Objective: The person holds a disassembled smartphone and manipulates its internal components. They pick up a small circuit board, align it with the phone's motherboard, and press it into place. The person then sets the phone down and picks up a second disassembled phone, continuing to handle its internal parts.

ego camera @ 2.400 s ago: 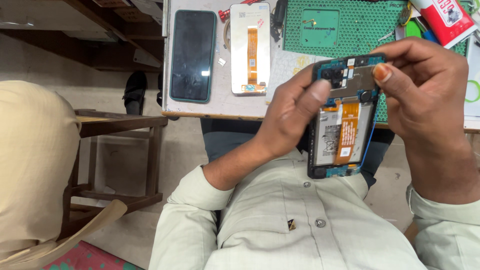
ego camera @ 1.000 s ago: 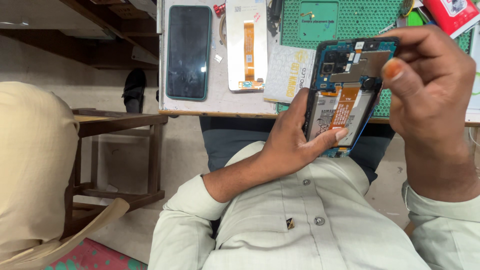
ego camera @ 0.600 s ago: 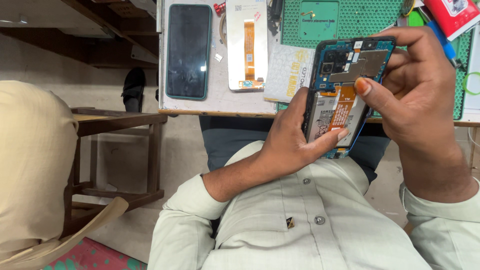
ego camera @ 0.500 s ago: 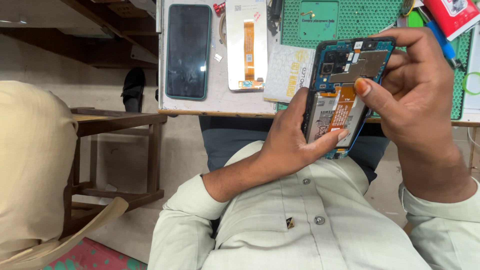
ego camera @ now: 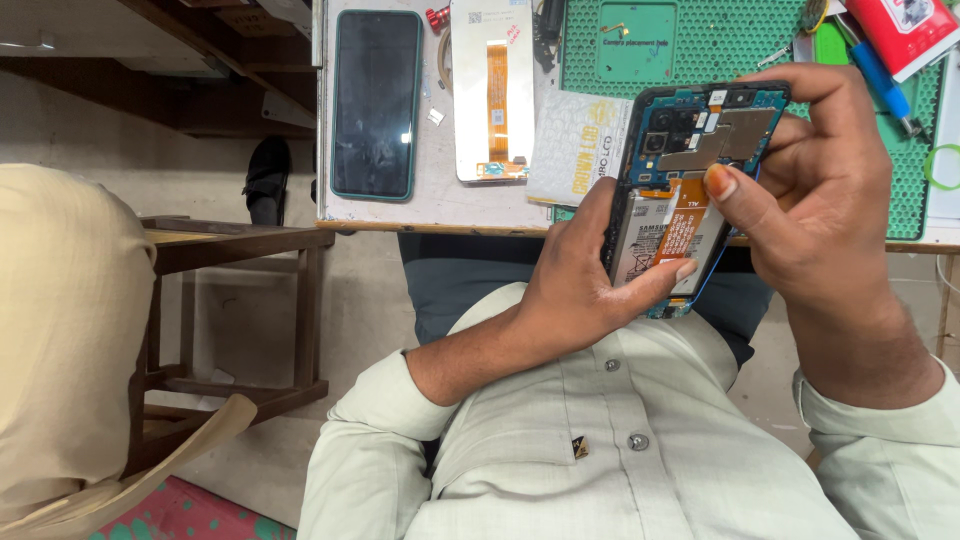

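Observation:
An opened phone point(ego camera: 690, 170) with its back off shows a blue circuit board, a silver battery and an orange flex strip. My left hand point(ego camera: 585, 290) grips its lower half from the left, thumb across the battery's bottom. My right hand point(ego camera: 810, 210) holds the upper right edge, index finger curled over the top and thumb pressing on the orange strip at mid-body. The phone hangs in the air in front of the workbench edge.
On the workbench point(ego camera: 440, 205) lie a dark phone face up point(ego camera: 377, 102), a white display panel with an orange flex point(ego camera: 492, 90), a pale card point(ego camera: 578, 145), a green work mat point(ego camera: 690, 45), a red pack point(ego camera: 915, 30) and a blue pen point(ego camera: 880, 75). A wooden stool point(ego camera: 235, 300) stands left.
The phone rose and tilted more upright. My left hand slid down to its lower half, and my right thumb came from the top edge down onto the orange strip.

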A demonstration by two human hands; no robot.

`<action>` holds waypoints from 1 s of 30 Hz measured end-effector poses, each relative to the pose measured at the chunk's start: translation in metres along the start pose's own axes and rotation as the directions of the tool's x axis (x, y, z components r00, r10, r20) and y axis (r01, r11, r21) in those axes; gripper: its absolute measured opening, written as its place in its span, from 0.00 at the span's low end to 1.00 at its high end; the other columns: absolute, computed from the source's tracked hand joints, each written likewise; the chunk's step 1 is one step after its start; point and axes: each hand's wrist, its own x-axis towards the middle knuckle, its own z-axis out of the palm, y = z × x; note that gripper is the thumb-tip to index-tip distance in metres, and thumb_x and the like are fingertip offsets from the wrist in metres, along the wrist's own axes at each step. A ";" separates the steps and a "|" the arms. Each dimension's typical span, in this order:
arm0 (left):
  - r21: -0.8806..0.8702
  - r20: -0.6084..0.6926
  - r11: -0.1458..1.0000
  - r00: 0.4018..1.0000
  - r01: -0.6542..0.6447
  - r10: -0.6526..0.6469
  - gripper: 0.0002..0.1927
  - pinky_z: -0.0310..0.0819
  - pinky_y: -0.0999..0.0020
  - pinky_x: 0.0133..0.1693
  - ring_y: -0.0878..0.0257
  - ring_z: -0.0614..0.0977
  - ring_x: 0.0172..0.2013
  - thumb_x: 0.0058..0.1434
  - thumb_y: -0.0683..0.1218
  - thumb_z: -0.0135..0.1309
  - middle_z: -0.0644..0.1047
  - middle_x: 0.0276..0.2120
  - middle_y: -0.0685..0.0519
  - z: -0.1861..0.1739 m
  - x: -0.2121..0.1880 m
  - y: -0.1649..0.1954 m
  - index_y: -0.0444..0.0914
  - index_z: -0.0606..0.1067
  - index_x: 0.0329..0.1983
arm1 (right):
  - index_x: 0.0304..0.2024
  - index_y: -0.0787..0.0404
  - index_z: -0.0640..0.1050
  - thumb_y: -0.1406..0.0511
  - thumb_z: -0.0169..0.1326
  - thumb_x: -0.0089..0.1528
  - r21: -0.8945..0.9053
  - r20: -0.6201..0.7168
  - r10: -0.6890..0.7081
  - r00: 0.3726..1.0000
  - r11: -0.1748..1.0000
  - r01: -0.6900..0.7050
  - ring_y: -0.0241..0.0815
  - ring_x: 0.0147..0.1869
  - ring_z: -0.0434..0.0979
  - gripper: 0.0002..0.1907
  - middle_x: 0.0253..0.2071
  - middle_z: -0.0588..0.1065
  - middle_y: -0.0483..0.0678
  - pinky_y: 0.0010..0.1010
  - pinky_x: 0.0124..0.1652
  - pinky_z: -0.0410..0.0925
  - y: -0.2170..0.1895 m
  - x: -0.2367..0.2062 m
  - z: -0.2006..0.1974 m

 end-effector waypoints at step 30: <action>-0.006 -0.070 0.999 0.997 -0.043 0.043 0.25 0.85 0.68 0.45 0.61 0.88 0.40 0.65 0.46 0.63 0.82 0.41 0.45 -0.003 0.003 0.011 0.32 0.66 0.59 | 0.65 0.68 0.63 0.70 0.59 0.68 -0.092 -0.030 -0.046 0.999 0.995 0.043 0.29 0.47 0.80 0.26 0.49 0.78 0.52 0.14 0.42 0.72 -0.010 0.003 0.008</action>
